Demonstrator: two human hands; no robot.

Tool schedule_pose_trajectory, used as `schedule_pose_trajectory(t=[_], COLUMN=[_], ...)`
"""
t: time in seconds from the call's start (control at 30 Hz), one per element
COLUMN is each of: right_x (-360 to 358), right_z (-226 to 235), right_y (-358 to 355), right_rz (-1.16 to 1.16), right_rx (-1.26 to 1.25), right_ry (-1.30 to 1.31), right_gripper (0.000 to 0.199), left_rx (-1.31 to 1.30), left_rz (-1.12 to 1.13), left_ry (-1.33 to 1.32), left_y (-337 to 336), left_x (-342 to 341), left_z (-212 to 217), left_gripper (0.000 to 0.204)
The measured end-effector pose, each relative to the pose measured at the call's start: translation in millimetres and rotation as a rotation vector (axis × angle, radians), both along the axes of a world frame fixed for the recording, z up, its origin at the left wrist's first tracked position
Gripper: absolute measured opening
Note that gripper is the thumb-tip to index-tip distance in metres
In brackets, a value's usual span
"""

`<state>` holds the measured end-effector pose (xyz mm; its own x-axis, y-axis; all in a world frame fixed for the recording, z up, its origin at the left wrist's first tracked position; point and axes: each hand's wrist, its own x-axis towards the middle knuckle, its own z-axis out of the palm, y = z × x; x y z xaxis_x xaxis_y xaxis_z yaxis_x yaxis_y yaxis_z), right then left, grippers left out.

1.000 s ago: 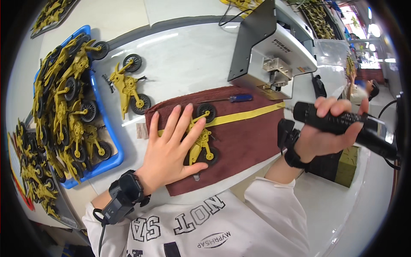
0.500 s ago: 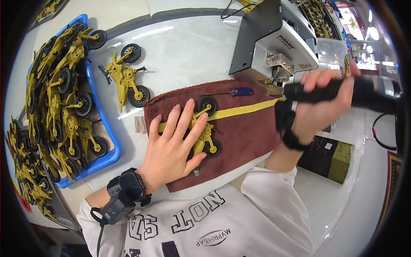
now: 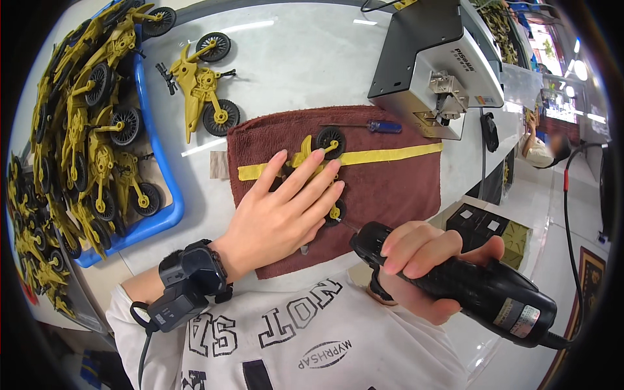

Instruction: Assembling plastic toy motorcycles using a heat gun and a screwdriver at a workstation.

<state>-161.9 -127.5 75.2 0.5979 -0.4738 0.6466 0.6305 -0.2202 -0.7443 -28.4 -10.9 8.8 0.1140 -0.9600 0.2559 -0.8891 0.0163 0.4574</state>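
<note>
Pressing down with my left hand (image 3: 283,211), fingers spread flat and open, I pin a yellow toy motorcycle (image 3: 318,170) against the maroon towel (image 3: 390,192) that lies on the white bench (image 3: 312,71). One black wheel shows above my fingertips and another pokes out by my little finger. My right hand (image 3: 422,260) is closed around a black electric screwdriver (image 3: 455,283), its tip pointing at the lower wheel, very close to it; I cannot tell whether the bit touches. A yellow stripe runs across the towel under the toy. Near the towel's far edge lies a small blue-handled screwdriver (image 3: 374,126). Beyond it stands a grey machine (image 3: 429,58). Another assembled yellow motorcycle (image 3: 201,94) lies on the bench to the left of the towel, and further left a blue tray (image 3: 170,188) is heaped with more of them. A black device (image 3: 188,286) is strapped to my left wrist.
</note>
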Motion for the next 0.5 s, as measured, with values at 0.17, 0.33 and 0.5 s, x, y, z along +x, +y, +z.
schedule_pose_trajectory(t=[0.17,0.33,0.5], right_x=[-2.5,0.5,5.4], right_z=[1.6,-3.9,-6.9], right_y=[1.5,2.4,3.8], right_rz=[0.033,0.085,0.103], right_rx=[0.035,0.091,0.093], right_ry=[0.064,0.135,0.153], right_gripper=[0.057,0.045,0.048], left_rx=[-0.015,0.017,0.003], left_rz=[0.004,0.002,-0.01], left_ry=[0.0,0.012,0.03], left_y=[0.3,2.7,-1.1], left_x=[-2.2,-1.3,-1.3], left_z=[-0.7,-1.4,0.4], left_gripper=[0.06,0.061,0.059])
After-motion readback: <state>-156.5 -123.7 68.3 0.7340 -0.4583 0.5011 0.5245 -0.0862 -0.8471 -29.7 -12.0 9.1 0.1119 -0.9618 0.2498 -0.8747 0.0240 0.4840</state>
